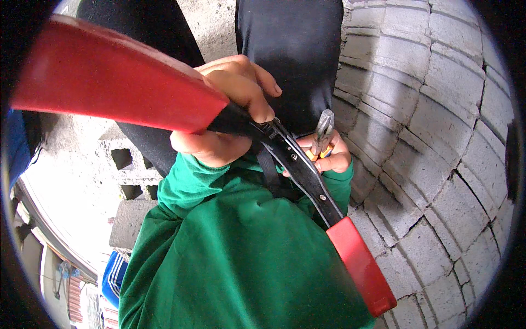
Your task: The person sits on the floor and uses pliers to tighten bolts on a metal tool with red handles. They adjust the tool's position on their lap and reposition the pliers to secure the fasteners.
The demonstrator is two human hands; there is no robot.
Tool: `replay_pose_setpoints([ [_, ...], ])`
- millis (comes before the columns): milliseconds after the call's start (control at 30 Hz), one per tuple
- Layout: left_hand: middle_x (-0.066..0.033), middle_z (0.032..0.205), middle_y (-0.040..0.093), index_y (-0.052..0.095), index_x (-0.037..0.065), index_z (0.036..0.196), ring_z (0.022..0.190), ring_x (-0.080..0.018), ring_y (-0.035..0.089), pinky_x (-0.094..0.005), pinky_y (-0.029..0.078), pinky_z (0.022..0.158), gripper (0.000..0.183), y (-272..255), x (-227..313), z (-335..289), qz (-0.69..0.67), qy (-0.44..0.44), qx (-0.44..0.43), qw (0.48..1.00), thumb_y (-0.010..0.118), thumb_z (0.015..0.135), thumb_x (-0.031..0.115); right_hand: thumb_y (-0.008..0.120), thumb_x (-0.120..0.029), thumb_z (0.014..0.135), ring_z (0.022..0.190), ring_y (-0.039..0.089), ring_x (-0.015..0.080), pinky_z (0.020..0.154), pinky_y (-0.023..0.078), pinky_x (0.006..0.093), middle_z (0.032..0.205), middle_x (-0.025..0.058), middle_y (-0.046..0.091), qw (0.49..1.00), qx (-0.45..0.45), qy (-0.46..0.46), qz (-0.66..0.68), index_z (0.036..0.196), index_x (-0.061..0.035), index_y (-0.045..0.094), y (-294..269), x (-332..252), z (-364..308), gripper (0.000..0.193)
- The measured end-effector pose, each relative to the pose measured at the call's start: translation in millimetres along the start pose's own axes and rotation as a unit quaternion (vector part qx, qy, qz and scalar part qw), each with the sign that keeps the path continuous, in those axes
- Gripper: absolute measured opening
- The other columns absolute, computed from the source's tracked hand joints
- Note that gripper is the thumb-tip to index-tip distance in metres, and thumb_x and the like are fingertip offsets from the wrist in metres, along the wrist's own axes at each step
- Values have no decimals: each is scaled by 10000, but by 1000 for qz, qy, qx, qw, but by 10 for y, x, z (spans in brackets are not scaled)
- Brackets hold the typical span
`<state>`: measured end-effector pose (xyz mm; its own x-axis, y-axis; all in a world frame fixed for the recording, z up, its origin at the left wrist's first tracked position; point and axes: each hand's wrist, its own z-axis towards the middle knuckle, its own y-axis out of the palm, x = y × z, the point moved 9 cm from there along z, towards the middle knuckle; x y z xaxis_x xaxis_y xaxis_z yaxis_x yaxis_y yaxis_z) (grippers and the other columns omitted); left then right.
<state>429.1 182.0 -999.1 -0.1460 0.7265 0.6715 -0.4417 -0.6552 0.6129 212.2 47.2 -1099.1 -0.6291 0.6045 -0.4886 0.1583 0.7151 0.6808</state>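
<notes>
My left hand [233, 90] is closed around the black middle part of a long tool with red ends, close to its larger red end [126, 79]. The black riveted metal middle [296, 156] runs slantwise to a smaller red end [361, 266] at the lower right. In my right hand [337, 156] is a pair of pliers [324, 129] with yellow-orange grips, its metal jaws pointing upward. The pliers are beside the black metal; I cannot tell if they touch. Part of my right hand is hidden behind the tool.
Stacked grey blocks [427, 142] form a surface along the right side. Hollow concrete blocks [129, 186] stand at the left, near my dark-trousered legs [290, 55]. A blue item with white stripes [114, 277] shows at the lower left.
</notes>
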Motion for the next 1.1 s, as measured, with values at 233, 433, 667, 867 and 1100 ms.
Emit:
replay_pose_setpoints([
  [233,-83,574,556,564,44,646,567,-263,597,-348,503,548,493,3,6,4,26,-16,-14,999,454,849,480,641,-46,648,938,651,228,886,480,343,1023,168,692,999,2,18,-36,1300,126,516,-15,-5,6,685],
  [433,-83,579,547,555,43,652,568,-261,590,-351,500,553,448,-18,9,-14,51,-24,-14,998,462,829,444,635,-26,634,926,653,225,874,480,334,1006,164,693,999,5,17,-34,1296,119,526,-21,13,0,687],
  [667,-84,564,522,535,44,650,547,-254,562,-367,493,563,506,-53,-65,-79,150,-69,27,986,404,819,503,644,-31,625,962,661,244,895,483,341,1032,197,694,998,3,40,-57,1277,132,534,-90,54,-20,681],
  [867,-71,529,548,606,-12,697,469,-148,530,-269,391,447,477,-81,-108,-47,165,-53,94,980,478,983,348,678,-106,664,1092,639,336,953,485,403,1165,255,648,996,-29,84,10,1268,143,522,113,32,7,672],
  [1100,-67,662,615,642,2,735,541,-111,522,-255,387,500,450,-130,-420,-62,208,-248,118,939,523,996,349,617,30,738,1075,615,480,951,482,596,1235,312,578,970,-15,-117,212,1459,-57,357,207,-7,-61,771],
])
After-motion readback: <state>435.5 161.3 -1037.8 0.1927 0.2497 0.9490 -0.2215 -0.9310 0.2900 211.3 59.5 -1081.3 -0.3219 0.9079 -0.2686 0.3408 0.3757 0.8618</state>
